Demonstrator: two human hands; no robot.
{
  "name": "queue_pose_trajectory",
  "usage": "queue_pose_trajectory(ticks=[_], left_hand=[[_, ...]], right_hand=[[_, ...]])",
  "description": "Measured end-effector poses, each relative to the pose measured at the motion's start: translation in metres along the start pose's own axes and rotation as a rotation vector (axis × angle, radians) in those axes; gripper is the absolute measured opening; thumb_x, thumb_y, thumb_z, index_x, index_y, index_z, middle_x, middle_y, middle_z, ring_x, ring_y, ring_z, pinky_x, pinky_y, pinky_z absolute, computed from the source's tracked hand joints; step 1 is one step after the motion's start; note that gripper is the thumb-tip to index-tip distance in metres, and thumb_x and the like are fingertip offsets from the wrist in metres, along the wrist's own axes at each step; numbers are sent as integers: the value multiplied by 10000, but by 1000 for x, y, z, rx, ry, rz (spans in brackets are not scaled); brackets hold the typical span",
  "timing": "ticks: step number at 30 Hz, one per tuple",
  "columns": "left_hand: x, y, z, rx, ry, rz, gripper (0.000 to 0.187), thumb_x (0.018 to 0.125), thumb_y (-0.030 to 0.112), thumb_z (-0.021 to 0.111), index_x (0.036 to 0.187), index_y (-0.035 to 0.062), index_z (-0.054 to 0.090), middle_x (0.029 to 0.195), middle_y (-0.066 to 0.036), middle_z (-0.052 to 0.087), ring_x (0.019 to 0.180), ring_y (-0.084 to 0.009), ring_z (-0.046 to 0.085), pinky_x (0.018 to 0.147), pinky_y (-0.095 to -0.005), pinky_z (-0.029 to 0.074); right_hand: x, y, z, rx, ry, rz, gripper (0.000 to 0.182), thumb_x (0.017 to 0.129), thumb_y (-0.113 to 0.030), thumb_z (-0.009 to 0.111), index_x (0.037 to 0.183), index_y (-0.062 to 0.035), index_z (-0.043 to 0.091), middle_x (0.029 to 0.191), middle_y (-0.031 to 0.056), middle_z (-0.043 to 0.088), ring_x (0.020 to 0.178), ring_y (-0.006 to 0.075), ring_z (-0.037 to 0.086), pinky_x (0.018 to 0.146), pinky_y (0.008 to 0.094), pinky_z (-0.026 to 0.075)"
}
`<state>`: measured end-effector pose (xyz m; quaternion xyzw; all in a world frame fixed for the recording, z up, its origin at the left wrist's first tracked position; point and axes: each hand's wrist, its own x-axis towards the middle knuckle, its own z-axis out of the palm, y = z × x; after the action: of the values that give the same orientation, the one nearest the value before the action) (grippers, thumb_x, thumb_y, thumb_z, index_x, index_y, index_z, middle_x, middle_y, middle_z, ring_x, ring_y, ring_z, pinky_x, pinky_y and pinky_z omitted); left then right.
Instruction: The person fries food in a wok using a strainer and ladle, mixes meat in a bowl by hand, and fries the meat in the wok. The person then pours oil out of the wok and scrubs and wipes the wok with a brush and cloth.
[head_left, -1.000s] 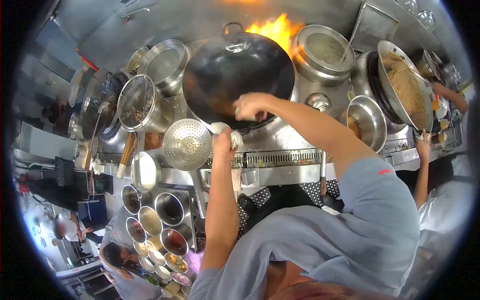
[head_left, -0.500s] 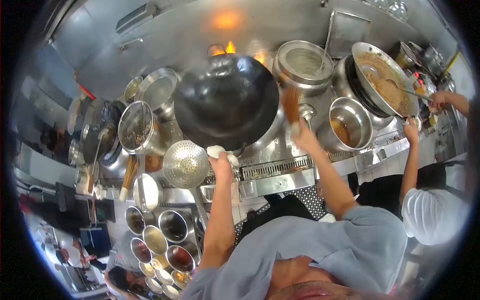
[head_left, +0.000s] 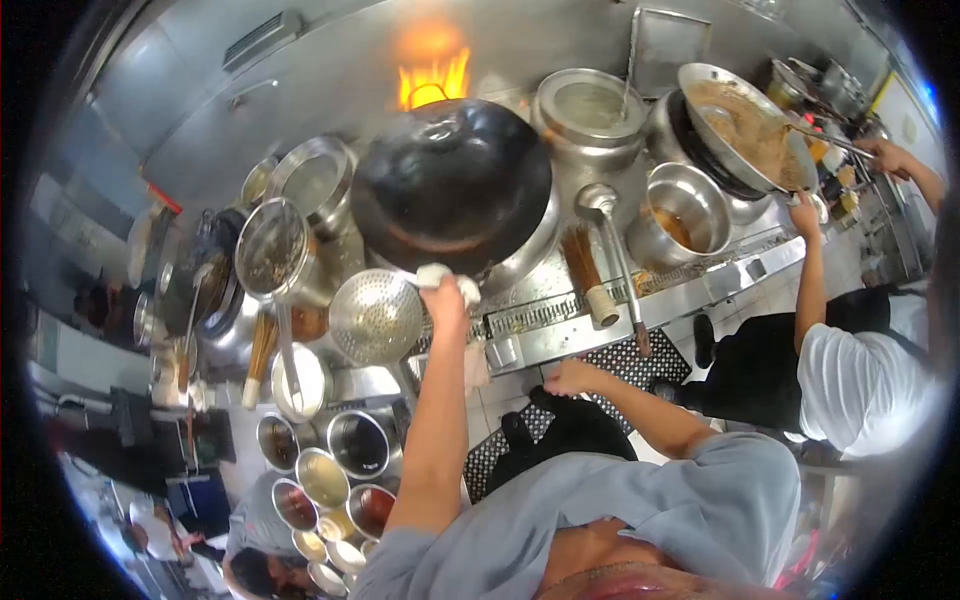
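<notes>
A large dark wok [head_left: 450, 185] stands over the burner, with orange flames [head_left: 432, 82] rising behind its far rim. My left hand [head_left: 447, 303] is closed on its near edge through a folded white cloth [head_left: 434, 275]; the grip point itself is hidden. My right hand [head_left: 573, 379] is in front of the stove's edge, fingers loosely bent and apart, with nothing seen in them. Beyond it a bamboo wok brush [head_left: 583, 265] lies on the stove. Beside the brush rests a long-handled ladle [head_left: 612, 225]. Left of my left hand is a perforated skimmer [head_left: 375, 318].
A pot of brown liquid [head_left: 690, 215] and a pot of water [head_left: 592, 105] stand to the right. A co-worker's hands [head_left: 885, 158] work at a wok of brown food [head_left: 740, 125]. Several sauce containers [head_left: 357, 444] sit lower left, below a strainer [head_left: 271, 245].
My right hand has let go of the bamboo brush, now lying on the stove, and drawn back towards my body. The flames behind the wok have grown. My left hand stays on the wok.
</notes>
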<state>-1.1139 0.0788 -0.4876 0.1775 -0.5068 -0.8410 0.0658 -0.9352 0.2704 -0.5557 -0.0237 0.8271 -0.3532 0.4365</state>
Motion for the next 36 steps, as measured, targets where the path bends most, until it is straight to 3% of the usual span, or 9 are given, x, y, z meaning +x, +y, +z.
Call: queue_pose_trajectory(ticks=[1, 2, 4, 5, 7, 14, 20, 24, 36], left_hand=[[2, 11, 10, 38, 42, -18, 27, 796, 27, 500, 808, 16, 522, 716, -79, 557, 515, -166, 549, 394, -319, 422], [17, 19, 4, 258, -35, -193, 163, 835, 112, 532, 982, 42, 532, 785, -68, 585, 608, -180, 595, 433, -338, 443], [22, 22, 11, 242, 9, -205, 139, 830, 140, 540, 936, 51, 544, 729, -60, 578, 568, -173, 583, 390, -318, 395], [19, 21, 11, 240, 38, -193, 139, 830, 140, 540, 936, 51, 544, 729, -60, 578, 568, -173, 583, 390, -318, 395], [19, 20, 16, 182, 89, -129, 63, 798, 62, 526, 810, 1, 511, 651, -79, 535, 442, -182, 526, 325, -312, 359], [16, 20, 22, 136, 111, -170, 99, 791, 68, 539, 878, 37, 505, 687, -66, 555, 493, -181, 552, 342, -297, 355], [19, 21, 18, 245, 103, -222, 158, 790, 106, 523, 938, 61, 495, 723, -61, 560, 528, -172, 556, 356, -273, 336], [24, 18, 12, 179, 30, -275, 168, 792, 102, 520, 951, 61, 485, 723, -76, 555, 519, -179, 543, 347, -285, 335], [29, 15, 6, 271, 37, -275, 129, 838, 201, 518, 906, 93, 538, 731, -54, 570, 590, -171, 557, 403, -284, 348]], right_hand=[[21, 17, 25, -451, 136, -165, 320, 798, -289, 511, 927, -53, 686, 958, 174, 674, 946, 331, 632, 798, 410, 507], [35, 29, 32, -462, 119, -184, 320, 798, -289, 511, 927, -53, 686, 958, 174, 674, 946, 331, 632, 798, 410, 507], [58, 55, 33, -659, 161, 163, 354, 787, -254, 555, 1050, -55, 682, 1133, 163, 646, 1064, 298, 615, 911, 427, 479], [73, 79, 30, -676, 147, 138, 354, 787, -254, 555, 1050, -55, 682, 1133, 163, 646, 1064, 298, 615, 911, 427, 479], [100, 117, 22, -625, -113, 133, 389, 774, -224, 540, 1104, -55, 659, 1197, 158, 614, 1103, 308, 594, 959, 435, 455], [96, 122, 5, -532, -314, 222, 433, 766, -223, 523, 1149, -54, 636, 1237, 139, 597, 1153, 290, 565, 951, 447, 462], [118, 144, 21, -530, -178, 74, 319, 662, -143, 562, 922, -34, 711, 1006, 153, 681, 962, 293, 648, 779, 463, 517], [111, 138, 18, -521, -174, 76, 313, 658, -134, 561, 916, -45, 715, 995, 157, 683, 959, 293, 649, 770, 461, 518], [93, 121, 12, -544, -239, 148, 477, 789, -182, 513, 1241, -43, 568, 1264, 123, 585, 1157, 262, 569, 938, 457, 463]])
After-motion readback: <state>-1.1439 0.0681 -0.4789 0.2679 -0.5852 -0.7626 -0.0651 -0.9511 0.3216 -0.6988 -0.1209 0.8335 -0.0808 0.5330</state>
